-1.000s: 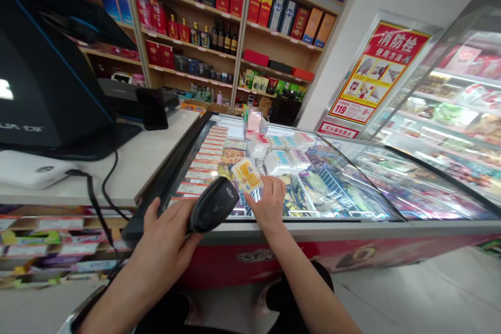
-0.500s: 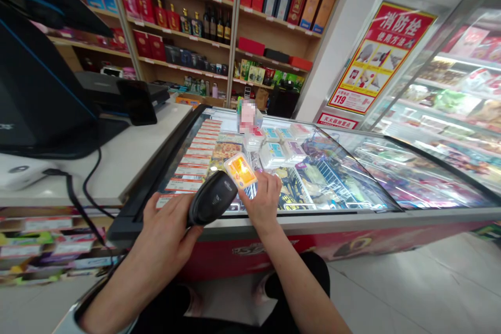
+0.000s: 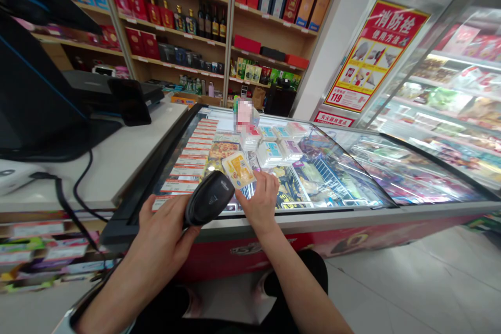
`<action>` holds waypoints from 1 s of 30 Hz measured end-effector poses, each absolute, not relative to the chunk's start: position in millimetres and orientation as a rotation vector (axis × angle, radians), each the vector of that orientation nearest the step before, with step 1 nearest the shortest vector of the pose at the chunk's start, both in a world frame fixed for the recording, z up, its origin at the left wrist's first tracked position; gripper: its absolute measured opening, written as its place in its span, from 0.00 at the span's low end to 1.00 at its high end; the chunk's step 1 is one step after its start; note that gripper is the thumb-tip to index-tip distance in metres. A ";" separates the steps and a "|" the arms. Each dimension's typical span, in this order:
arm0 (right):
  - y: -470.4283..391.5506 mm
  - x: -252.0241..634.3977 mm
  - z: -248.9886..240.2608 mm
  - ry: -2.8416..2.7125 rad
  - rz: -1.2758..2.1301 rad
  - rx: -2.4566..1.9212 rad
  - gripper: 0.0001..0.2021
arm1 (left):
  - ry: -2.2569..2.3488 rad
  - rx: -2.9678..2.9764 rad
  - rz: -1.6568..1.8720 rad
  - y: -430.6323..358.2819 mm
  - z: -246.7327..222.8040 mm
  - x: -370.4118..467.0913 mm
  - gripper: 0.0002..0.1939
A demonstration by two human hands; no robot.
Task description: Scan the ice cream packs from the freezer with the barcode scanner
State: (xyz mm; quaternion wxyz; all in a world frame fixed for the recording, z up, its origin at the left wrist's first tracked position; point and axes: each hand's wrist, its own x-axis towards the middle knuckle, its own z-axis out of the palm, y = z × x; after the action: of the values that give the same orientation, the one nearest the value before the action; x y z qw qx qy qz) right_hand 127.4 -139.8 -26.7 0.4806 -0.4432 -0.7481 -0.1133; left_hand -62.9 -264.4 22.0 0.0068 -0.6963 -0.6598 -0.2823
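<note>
My left hand (image 3: 166, 232) is wrapped round the handle of a black barcode scanner (image 3: 210, 198), whose head points toward a small package with a yellow label (image 3: 238, 169). The fingers of my right hand (image 3: 260, 199) pinch the near right corner of that package, above the freezer's glass top. Behind it, several stacked white packs with blue and purple labels (image 3: 270, 151) sit on the glass. A row of red and white price tags (image 3: 191, 159) runs along the left of the glass.
A white counter (image 3: 156, 141) at the left bears a dark monitor stand (image 3: 35, 88), a black phone (image 3: 130, 102) and cables. The freezer's grey front edge (image 3: 332, 217) lies near my wrists. Shelves of boxes and bottles (image 3: 211, 23) stand behind.
The bright orange glow on the package is gone and its yellow label shows plainly. The whole view has shifted slightly; both hands keep their holds.
</note>
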 end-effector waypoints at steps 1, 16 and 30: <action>-138.4 128.6 -25.6 -1.805 -0.274 -1.105 0.27 | -2.059 -2.181 -0.883 -264.4 21.7 -63.5 0.17; -47.9 179.2 13.8 -1.614 -0.413 -1.562 0.25 | -2.042 -2.177 -0.913 -266.2 13.9 -70.7 0.17; -130.0 152.4 10.0 -1.776 0.191 -1.082 0.16 | -2.114 -2.104 -1.064 -265.7 29.4 -62.3 0.13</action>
State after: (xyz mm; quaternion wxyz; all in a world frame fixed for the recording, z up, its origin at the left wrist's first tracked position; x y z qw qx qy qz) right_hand 152.4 -130.0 10.0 0.5027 -0.4481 -0.7350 0.0791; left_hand -62.3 -265.7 29.4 -0.0123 -0.6643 -0.6676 -0.3360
